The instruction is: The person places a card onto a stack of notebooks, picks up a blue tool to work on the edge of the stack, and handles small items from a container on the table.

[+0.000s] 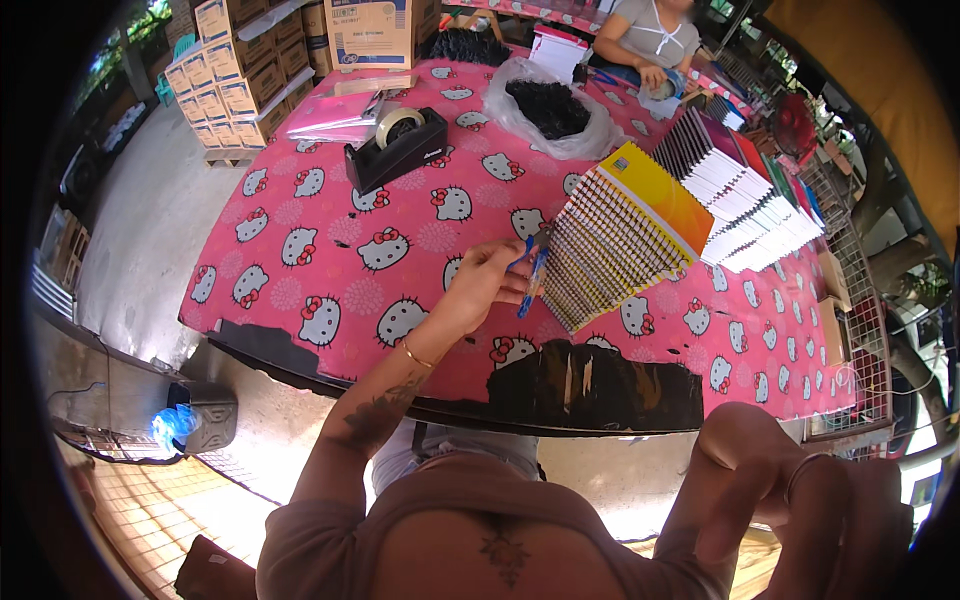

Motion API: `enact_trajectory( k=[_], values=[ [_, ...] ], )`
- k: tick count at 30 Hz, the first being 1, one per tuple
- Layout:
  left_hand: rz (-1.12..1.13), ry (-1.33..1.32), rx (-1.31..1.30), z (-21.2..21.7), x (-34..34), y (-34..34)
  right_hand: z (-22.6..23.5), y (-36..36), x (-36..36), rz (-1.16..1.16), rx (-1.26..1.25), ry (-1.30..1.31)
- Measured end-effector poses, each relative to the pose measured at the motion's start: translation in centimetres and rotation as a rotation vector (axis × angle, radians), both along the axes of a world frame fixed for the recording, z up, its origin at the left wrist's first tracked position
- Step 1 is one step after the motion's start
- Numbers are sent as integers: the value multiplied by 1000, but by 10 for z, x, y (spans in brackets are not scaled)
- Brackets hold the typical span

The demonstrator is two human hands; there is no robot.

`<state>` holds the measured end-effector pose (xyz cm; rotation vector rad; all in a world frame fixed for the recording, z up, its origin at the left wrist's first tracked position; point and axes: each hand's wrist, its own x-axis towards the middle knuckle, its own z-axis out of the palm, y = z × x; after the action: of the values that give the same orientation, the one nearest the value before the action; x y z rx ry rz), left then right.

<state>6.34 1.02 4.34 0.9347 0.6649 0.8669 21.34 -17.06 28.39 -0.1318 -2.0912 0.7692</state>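
Observation:
My left hand [488,283] is closed around a small blue-handled hand tool [535,278]; its exact kind is hard to make out. The tool meets the left edge of a fanned stack of spiral-bound notebooks [622,235] with yellow and orange covers, where the dark coils line up in rows. My right hand [825,510] is raised close to the camera at the lower right, its arm bent at the elbow. Its fingers are blurred and partly hidden, so whether it holds anything cannot be seen.
A black tape dispenser [396,150] and pink plastic packs [335,115] lie at the far left. Beyond the notebooks sits a plastic bag [600,135] of black coils. More notebooks [745,205] stand at right. Another person [650,50] works across the table. The tablecloth [300,245] is torn in front.

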Motion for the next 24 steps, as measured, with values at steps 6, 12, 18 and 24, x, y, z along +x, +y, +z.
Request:
enact_trajectory(
  k=[6, 12, 18, 24],
  values=[
    [41, -32, -53, -5, 4, 0, 7, -19, -6, -78, -20, 130],
    [203, 400, 565, -13, -2, -2, 10, -30, -15, -150, -43, 203],
    [5, 21, 46, -4, 8, -4, -4, 11, 4, -389, 78, 190],
    [52, -17, -36, -8, 3, -2, -35, 137, 71, -778, 147, -505]
  ],
)
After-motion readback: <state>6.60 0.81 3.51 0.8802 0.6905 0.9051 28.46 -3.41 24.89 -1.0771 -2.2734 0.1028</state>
